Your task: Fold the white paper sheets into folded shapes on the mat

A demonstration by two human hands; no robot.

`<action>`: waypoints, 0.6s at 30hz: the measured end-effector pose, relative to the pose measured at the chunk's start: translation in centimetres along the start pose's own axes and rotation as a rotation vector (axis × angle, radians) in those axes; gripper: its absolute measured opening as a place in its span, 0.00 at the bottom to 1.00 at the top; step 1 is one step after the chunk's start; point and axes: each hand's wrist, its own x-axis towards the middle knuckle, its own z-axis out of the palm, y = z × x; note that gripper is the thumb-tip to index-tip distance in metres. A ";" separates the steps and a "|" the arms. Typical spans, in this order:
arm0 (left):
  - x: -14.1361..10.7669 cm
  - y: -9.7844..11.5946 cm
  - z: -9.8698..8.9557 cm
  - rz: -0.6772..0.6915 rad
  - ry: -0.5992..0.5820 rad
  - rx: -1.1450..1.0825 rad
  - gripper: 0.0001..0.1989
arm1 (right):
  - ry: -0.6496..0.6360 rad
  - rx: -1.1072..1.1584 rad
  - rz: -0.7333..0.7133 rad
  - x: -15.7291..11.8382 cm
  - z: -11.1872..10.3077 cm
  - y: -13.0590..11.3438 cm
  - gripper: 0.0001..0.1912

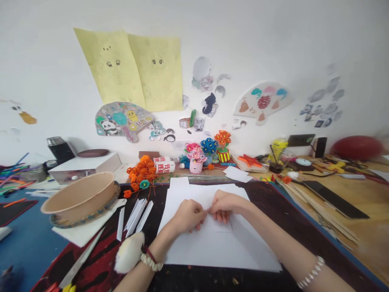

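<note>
A stack of white paper sheets (219, 253) lies on the dark mat before me. Over its middle my left hand (190, 215) is closed, thumb and fingers pinched together. My right hand (224, 206) pinches too, its fingertips meeting the left ones. Between and beneath the fingers is a small piece of white paper (225, 228), whose lower edge shows below the right hand; the rest blends into the sheets. Left of the stack are several folded white paper strips (136, 215). A fluffy white ball (130, 252) is at my left wrist.
At left stand a round beige basin (82, 194) and open scissors (80, 261). Orange pipe-cleaner flowers (142, 172) and small flower pots (196, 165) line the back by the wall. A drink cup (276, 164), wooden sticks (322, 211) and a black phone-like slab (334, 198) are at right.
</note>
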 end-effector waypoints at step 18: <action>0.3 -0.8 0.2 0.016 0.015 -0.049 0.14 | -0.025 0.020 0.034 0.0 -0.2 0.2 0.12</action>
